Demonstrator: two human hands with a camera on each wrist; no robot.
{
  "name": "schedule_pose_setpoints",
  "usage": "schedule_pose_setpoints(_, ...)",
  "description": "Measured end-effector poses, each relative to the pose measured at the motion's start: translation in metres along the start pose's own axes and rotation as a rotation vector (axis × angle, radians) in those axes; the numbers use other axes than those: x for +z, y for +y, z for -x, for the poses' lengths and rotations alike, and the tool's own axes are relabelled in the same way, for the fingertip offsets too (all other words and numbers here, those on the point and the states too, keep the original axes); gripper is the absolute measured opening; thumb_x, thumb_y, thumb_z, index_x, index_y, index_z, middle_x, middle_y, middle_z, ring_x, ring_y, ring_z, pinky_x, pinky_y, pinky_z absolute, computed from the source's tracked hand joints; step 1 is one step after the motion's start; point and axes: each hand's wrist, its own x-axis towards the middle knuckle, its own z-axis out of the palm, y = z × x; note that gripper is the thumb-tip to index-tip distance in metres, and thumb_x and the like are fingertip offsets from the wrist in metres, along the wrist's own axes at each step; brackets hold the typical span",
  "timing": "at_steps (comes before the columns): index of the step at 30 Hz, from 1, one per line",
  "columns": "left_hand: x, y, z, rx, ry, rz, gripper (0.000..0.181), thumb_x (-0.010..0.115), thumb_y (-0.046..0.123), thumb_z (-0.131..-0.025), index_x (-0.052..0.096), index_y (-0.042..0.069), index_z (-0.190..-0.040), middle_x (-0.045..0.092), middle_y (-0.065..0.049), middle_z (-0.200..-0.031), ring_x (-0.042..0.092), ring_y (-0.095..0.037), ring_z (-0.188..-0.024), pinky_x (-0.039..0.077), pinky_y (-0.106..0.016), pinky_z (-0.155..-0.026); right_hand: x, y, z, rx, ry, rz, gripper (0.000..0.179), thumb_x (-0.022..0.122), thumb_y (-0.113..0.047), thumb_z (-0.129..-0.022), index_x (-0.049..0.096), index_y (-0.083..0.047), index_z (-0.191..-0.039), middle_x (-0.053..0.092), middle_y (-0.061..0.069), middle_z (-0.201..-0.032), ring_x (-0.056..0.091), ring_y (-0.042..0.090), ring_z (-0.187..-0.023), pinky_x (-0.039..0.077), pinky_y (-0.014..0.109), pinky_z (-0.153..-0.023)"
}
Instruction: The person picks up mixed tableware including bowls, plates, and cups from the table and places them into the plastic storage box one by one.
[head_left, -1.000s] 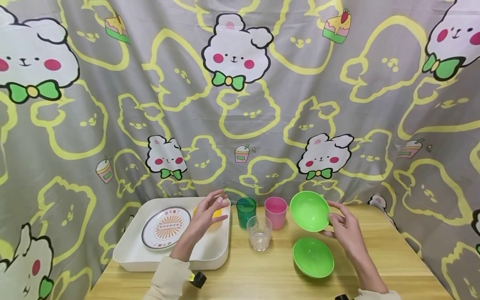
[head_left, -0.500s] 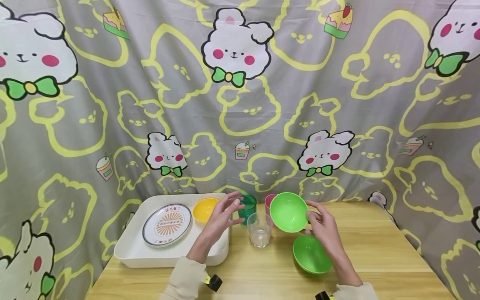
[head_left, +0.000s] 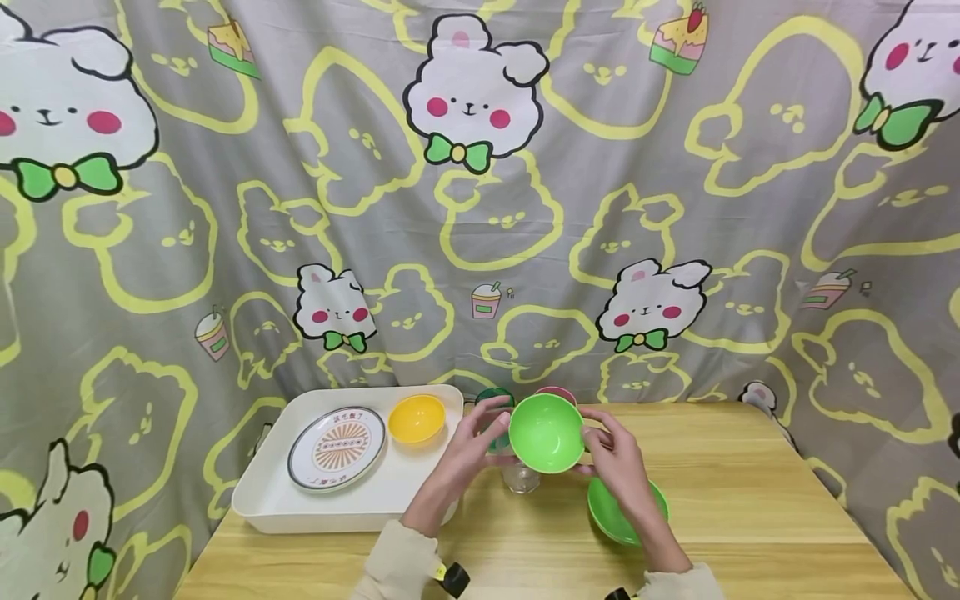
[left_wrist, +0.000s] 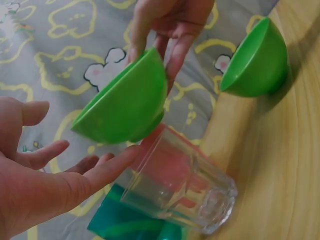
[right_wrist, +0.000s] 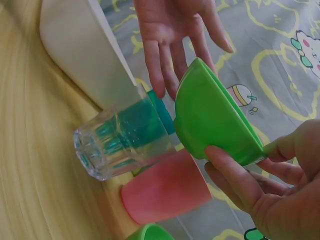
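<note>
A light green bowl point(head_left: 546, 433) is held up over the table, its inside facing the head camera. My right hand point(head_left: 617, 450) pinches its right rim, thumb at the edge and fingers under the outside, as the right wrist view shows. My left hand point(head_left: 474, 442) is at the bowl's left side with fingers spread and extended; in the left wrist view its fingertips point(left_wrist: 131, 154) come right up to the bowl's underside. A second green bowl point(head_left: 611, 510) stands on the table, partly hidden behind my right forearm.
Behind the held bowl stand a clear glass point(right_wrist: 120, 142), a teal cup point(right_wrist: 145, 120) and a pink cup point(right_wrist: 167, 187). On the left, a white tray point(head_left: 262, 500) bears a patterned plate point(head_left: 337, 450) and a yellow bowl point(head_left: 417, 419). A patterned curtain point(head_left: 465, 225) hangs behind the table.
My right hand has carried the green bowl leftward, in front of the cups. My left hand has moved right from over the tray to the bowl's left side, uncovering the yellow bowl.
</note>
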Motion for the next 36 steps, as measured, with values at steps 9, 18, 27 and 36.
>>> schedule_pose_setpoints(9,0.008,-0.004,0.000,-0.003,-0.040,0.017,0.050,0.057,0.023,-0.107,0.043,0.007,-0.152,0.042,-0.023,-0.143,0.058,-0.032,-0.117,0.056,-0.064,-0.087,0.006,-0.002,0.002,-0.007,0.012,-0.023,0.033,0.050,-0.005,-0.105,0.060,-0.005,-0.136,0.074,0.021,-0.105,0.074,0.021,-0.083,0.064,0.045,-0.071)
schedule_pose_setpoints(18,0.007,-0.004,0.002,-0.013,-0.048,-0.004,0.049,0.057,0.019,-0.106,0.044,0.006,-0.152,0.045,-0.023,-0.143,0.062,-0.030,-0.109,0.062,-0.054,-0.081,0.006,-0.003,0.004,0.010,-0.011,-0.038,0.033,0.052,-0.007,-0.106,0.059,-0.006,-0.138,0.072,0.022,-0.111,0.073,0.024,-0.089,0.063,0.047,-0.074)
schedule_pose_setpoints(27,0.005,0.001,0.005,-0.028,-0.031,-0.041,0.049,0.058,0.008,-0.103,0.046,0.001,-0.150,0.052,-0.026,-0.143,0.064,-0.031,-0.112,0.064,-0.047,-0.077,0.007,0.000,0.007,-0.004,-0.046,-0.057,0.032,0.051,-0.006,-0.107,0.057,-0.001,-0.138,0.067,0.028,-0.121,0.073,0.031,-0.093,0.064,0.043,-0.069)
schedule_pose_setpoints(36,-0.001,0.009,0.005,-0.046,-0.030,-0.056,0.048,0.058,0.007,-0.103,0.048,0.002,-0.149,0.048,-0.026,-0.146,0.061,-0.034,-0.118,0.062,-0.053,-0.082,0.005,-0.007,0.001,-0.031,-0.125,0.021,0.031,0.053,-0.010,-0.107,0.057,-0.002,-0.136,0.069,0.024,-0.116,0.072,0.031,-0.095,0.065,0.043,-0.071)
